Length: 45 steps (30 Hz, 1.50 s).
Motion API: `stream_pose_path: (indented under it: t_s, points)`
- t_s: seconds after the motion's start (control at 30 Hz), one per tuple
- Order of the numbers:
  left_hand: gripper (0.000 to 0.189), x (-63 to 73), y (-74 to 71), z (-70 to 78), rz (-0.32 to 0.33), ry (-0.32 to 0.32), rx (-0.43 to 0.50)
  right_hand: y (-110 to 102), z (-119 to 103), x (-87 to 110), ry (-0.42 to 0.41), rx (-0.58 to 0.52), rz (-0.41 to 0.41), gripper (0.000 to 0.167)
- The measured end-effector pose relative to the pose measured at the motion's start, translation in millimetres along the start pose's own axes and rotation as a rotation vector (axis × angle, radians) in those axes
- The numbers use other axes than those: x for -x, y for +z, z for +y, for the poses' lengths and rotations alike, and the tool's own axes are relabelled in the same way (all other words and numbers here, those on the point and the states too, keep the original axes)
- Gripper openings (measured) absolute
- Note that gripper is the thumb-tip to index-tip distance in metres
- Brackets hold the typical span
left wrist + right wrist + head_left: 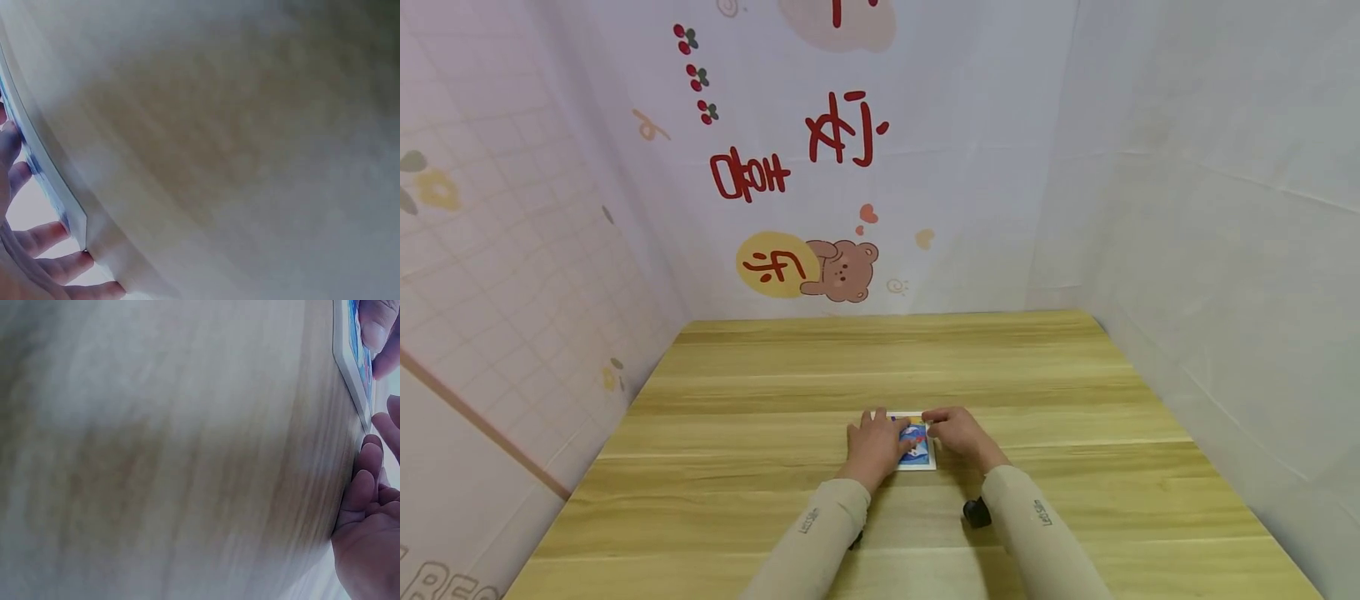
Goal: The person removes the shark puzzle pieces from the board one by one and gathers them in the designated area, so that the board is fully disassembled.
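A small white-rimmed picture board (917, 467) with a blue, yellow, white and red picture lies on the wooden table. Over its left part rests my left hand (877, 446), fingers spread, hiding that side. In the left wrist view, fingertips (76, 265) reach along and past the board's edge (74, 215). At the far right corner is my right hand (958, 432), its index finger and thumb at the rim. The right wrist view shows its lower fingers (362, 487) curled beside the board's corner (361, 403). I cannot tell whether it pinches anything.
The wooden table (737, 467) extends around the board. A printed cloth wall (962, 233) stands at the table's back, with more cloth on both sides. A black device (977, 512) hangs under the right sleeve (1037, 525).
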State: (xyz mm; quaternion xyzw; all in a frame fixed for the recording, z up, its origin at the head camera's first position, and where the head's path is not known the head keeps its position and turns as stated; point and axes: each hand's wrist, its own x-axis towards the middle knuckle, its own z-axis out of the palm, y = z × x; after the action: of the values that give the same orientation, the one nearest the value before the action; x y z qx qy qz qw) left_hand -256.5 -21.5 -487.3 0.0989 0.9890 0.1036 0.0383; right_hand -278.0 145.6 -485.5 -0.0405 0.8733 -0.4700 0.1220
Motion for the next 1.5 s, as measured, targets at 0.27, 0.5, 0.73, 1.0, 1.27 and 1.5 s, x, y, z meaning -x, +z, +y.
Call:
stream_pose_path:
  t_s: [0.27,0.5,0.73,1.0,1.27,1.5]
  points:
    - [0.048,1.7,-0.4,-1.7,-0.001,0.003,-0.002,1.6,-3.8,-0.7,0.021,0.006,-0.012,0.036]
    - [0.050,0.3,4.4,-4.2,0.049,-0.020,0.078,4.1,-2.3,-1.2,-0.008,0.035,0.016,0.035]
    - [0.048,1.8,3.7,-4.4,0.056,-0.025,0.114,3.6,-3.5,-1.4,0.003,0.041,0.009,0.034]
    - [0.046,4.3,0.8,-4.5,0.066,-0.027,0.113,0.9,-5.2,0.6,0.033,-0.036,-0.027,0.037]
    - [0.047,4.9,1.9,-4.1,0.060,-0.039,0.102,0.7,-2.3,-0.4,0.052,-0.109,-0.029,0.038]
    - [0.048,3.8,-0.1,-3.4,0.048,-0.052,0.110,2.3,-3.0,-1.5,0.054,-0.118,-0.011,0.036]
